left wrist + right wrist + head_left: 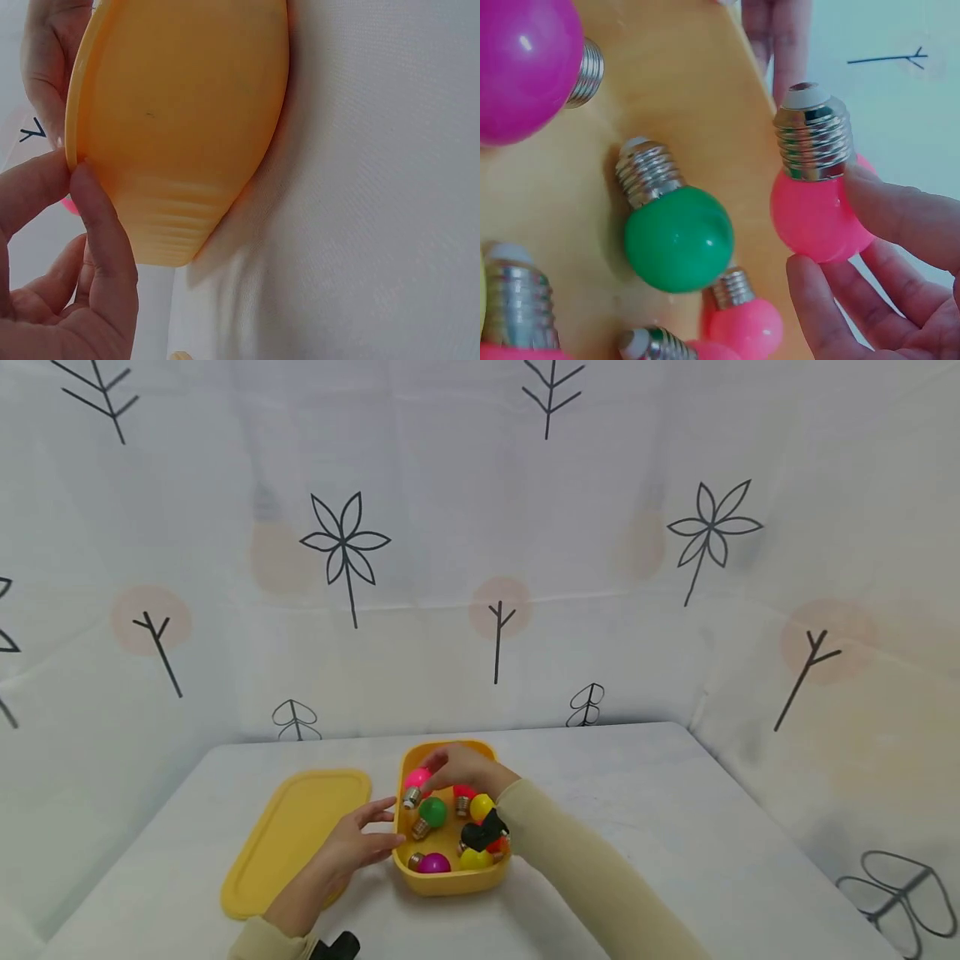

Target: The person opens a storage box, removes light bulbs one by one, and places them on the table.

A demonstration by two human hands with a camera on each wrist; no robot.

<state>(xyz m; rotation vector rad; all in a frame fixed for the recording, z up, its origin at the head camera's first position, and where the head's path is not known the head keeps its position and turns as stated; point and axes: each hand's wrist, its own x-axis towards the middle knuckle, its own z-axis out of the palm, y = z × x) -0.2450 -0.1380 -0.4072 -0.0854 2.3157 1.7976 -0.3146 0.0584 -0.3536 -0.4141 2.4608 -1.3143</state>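
Observation:
My right hand (467,767) pinches a pink light bulb (817,217) between thumb and fingers, its silver screw base pointing up in the right wrist view. The bulb is held over the left side of a yellow plastic bin (450,885). At that side my left hand (352,843) pinches the bin's rim, thumb on one face and finger on the other in the left wrist view. Inside the bin lie a green bulb (433,812), a purple bulb (433,863), yellow bulbs (476,860) and several pink or red ones, partly hidden by the right wrist strap.
A flat yellow lid (300,827) lies on the white table (637,827) left of the bin. A white cloth (450,485) with plant drawings hangs behind and at the sides. Black straps (486,832) sit on both wrists.

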